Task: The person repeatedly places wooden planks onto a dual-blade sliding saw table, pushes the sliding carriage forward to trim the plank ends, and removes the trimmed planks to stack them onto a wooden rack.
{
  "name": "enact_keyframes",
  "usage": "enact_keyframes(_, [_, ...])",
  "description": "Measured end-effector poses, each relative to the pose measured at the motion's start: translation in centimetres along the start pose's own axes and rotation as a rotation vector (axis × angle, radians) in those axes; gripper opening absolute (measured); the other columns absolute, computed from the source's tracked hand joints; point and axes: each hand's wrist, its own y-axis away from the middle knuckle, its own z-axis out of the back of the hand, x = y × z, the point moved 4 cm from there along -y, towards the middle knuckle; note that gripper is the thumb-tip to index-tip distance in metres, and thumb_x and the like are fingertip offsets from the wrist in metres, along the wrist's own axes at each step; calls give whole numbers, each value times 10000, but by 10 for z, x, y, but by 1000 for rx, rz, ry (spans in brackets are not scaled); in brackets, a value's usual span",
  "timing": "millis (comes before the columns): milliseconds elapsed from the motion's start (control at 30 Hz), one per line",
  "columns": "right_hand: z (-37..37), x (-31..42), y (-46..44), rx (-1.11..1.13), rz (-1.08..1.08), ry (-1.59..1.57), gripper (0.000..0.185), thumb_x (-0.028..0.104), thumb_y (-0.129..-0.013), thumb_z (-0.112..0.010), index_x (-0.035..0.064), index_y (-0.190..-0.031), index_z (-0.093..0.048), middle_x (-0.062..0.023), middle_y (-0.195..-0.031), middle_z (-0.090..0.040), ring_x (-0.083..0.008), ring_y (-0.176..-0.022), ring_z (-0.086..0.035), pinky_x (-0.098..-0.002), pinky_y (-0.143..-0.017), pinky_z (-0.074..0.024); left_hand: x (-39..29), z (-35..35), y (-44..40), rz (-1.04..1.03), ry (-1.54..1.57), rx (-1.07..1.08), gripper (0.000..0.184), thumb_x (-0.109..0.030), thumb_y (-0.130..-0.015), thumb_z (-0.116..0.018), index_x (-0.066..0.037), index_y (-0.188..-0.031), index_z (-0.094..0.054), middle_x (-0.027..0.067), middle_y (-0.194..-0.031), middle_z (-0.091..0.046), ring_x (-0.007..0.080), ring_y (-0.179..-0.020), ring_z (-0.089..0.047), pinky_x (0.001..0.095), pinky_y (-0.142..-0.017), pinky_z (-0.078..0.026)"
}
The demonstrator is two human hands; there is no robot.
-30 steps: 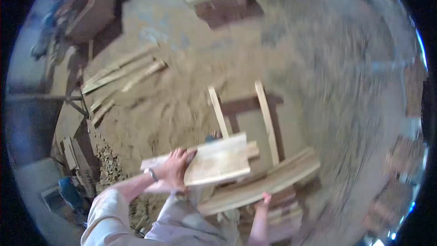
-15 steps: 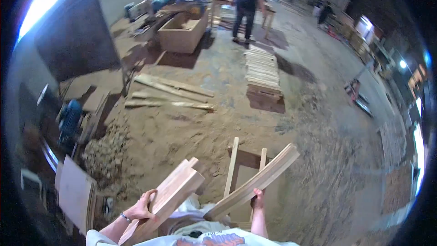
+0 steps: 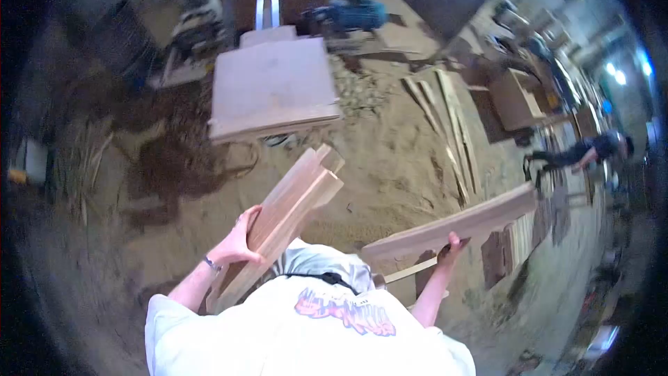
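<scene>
My left hand (image 3: 243, 240) is closed around a bundle of wooden boards (image 3: 289, 212), thumb on the near side, fingers over the far edge. The bundle slants up and away from my body, its ends uneven. On the other side, my right hand (image 3: 451, 251) grips another wooden board (image 3: 456, 221) from below, near its middle. That board points out to the right; whether it is one piece or several stacked together I cannot tell. Below it shows a thin pale wood strip (image 3: 410, 271).
A stack of pale panels (image 3: 271, 83) stands ahead, with a blue motor (image 3: 355, 14) behind it. Loose wood strips (image 3: 456, 132) lie on the dusty floor. To the right are a large wooden box (image 3: 515, 101), a stack of boards (image 3: 518, 240) and a person (image 3: 591, 151).
My view has swung to the left, bringing the panel stack in front of me. Both hands keep hold of their boards, and the right-hand board now lies flatter across the view.
</scene>
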Motion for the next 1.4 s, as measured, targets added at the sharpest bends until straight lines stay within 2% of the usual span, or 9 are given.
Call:
enact_keyframes(100, [-152,69,2,284,89,272,1161,230,-622,-768,80,-1545,-80,-170,-1499,-284,-322,-1352,-341,-422,-1125,-302,38,44,35,-47,178,-147,1354,-389,-402,-910,-38,-1490,-185,178,-1488,-288,299,-1417,-255,403,-1184,-186])
enact_keyframes(233, [-297,56,-56,669,259,440,1417,370,-436,-866,48,-1526,-19,-201,-1520,-164,-358,-1350,-330,-473,-1148,-297,70,63,44,-28,274,-298,1380,-445,-391,-932,-62,-1491,-192,170,-1477,-306,310,-1403,-275,410,-1172,-198])
enact_keyframes(467, [-557,27,-54,1188,1113,1076,1380,412,-377,-871,40,-1506,-171,-234,-1324,-406,-396,-1214,-410,-511,-998,-351,84,95,49,46,479,-528,1392,-474,-394,-939,-81,-1493,-179,163,-1441,-351,305,-1370,-322,416,-1151,-236])
enact_keyframes(667, [-683,-96,-65,1610,1187,1292,1433,445,-350,-909,39,-1505,-165,-239,-1293,-423,-382,-1197,-419,-498,-1007,-319,59,122,29,167,433,-734,1422,-493,-374,-939,-87,-1500,-171,163,-1441,-347,303,-1363,-333,424,-1148,-253])
enact_keyframes(833, [-697,-160,-60,1717,1114,1205,1467,511,-327,-917,40,-1504,-179,-243,-1292,-420,-378,-1209,-410,-504,-1025,-301,41,156,3,232,295,-842,1422,-527,-378,-927,-64,-1497,-182,175,-1462,-315,318,-1371,-322,437,-1154,-252])
enact_keyframes(933, [-708,-169,-57,1720,1132,1164,1492,701,-351,-845,22,-1506,-188,-239,-1275,-438,-376,-1208,-417,-542,-1028,-310,29,220,-48,240,162,-776,1412,-543,-379,-908,-49,-1494,-195,185,-1456,-316,328,-1379,-308,445,-1158,-246])
enact_keyframes(1100, [-681,-156,-22,1683,787,1005,1326,762,-472,-760,14,-1467,-303,-242,-1302,-438,-408,-1263,-377,-573,-1098,-230,-21,306,-171,63,-257,-552,1360,-502,-376,-864,-59,-1486,-216,227,-1406,-353,370,-1360,-320,468,-1147,-266])
enact_keyframes(1333, [-639,-154,5,1525,680,962,965,598,-699,-734,37,-1405,-390,-300,-1411,-339,-487,-1362,-244,-597,-1144,-151,-78,329,-393,-90,-793,-236,1250,-434,-395,-821,-126,-1469,-261,311,-1382,-378,461,-1347,-302,549,-1123,-233])
enact_keyframes(1400, [-620,-134,-2,1441,498,792,730,445,-740,-767,57,-1310,-527,-213,-1292,-502,-386,-1247,-436,-525,-1091,-310,-81,319,-450,-117,-921,-170,1286,-457,-391,-843,-136,-1482,-244,344,-1378,-373,482,-1349,-288,588,-1107,-228])
